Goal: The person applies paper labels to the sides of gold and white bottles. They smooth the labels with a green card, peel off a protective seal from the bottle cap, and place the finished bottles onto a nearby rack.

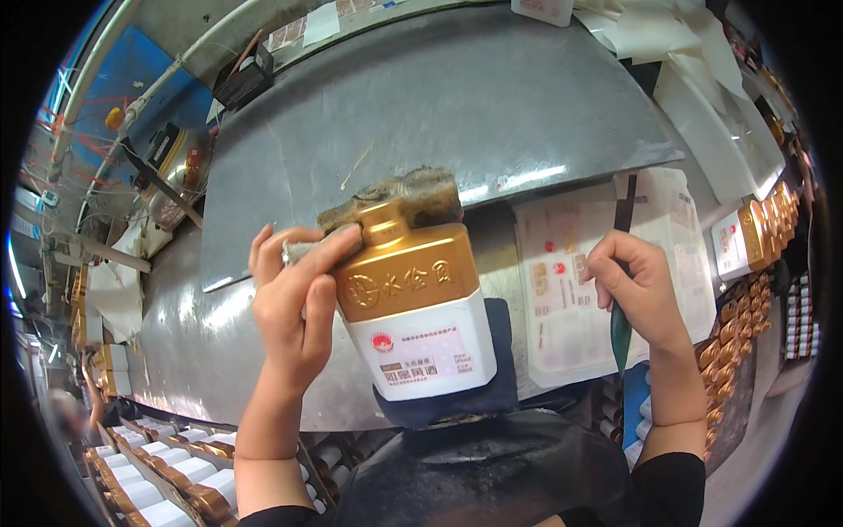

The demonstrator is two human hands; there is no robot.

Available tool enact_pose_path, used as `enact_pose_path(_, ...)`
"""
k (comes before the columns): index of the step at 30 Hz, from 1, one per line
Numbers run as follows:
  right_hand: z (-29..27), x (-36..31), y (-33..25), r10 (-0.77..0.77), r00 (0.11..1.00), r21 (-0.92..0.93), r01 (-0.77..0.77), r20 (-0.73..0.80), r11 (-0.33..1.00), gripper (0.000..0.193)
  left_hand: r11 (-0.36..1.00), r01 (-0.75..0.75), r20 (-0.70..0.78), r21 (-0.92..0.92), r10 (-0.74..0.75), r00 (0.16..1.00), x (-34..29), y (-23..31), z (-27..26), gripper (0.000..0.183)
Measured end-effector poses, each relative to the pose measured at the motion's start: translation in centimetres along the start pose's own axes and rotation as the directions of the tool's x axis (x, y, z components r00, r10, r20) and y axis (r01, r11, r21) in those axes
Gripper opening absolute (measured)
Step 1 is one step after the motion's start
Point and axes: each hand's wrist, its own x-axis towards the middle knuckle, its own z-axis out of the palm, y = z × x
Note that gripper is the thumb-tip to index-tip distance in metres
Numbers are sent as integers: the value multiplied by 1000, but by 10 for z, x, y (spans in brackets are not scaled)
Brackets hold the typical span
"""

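Observation:
A gold-and-white bottle (413, 299) lies with its label side up in front of me, its neck on a dirty, rolled cloth (430, 195) and its base over a dark blue pad (502, 351). My left hand (299, 294) is closed on a wad of grey cloth (303, 251), its fingertips at the bottle's left shoulder. To the right, my right hand (630, 279) grips a slim tool (622, 338) with a dark green, pointed lower end and a black upper end. That hand is over a sheet of printed stickers (562, 329).
A grey metal sheet (421, 105) covers the far bench. Rows of similar bottles stand in boxes (167, 474) at lower left and more gold-topped bottles (742, 342) at right. White paper (702, 105) hangs at far right. Another person's arm (91, 391) shows at far left.

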Motion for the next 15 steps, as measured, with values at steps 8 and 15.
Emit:
enact_pose_path(8,12,17,-14,-17,998,-66,21,64,998,17,965,-186,196,188,148,969,32,27,-5,44)
enact_pose_path(15,-4,15,-16,-109,992,-163,119,68,979,24,984,-166,186,62,152,971,30,25,3,53)
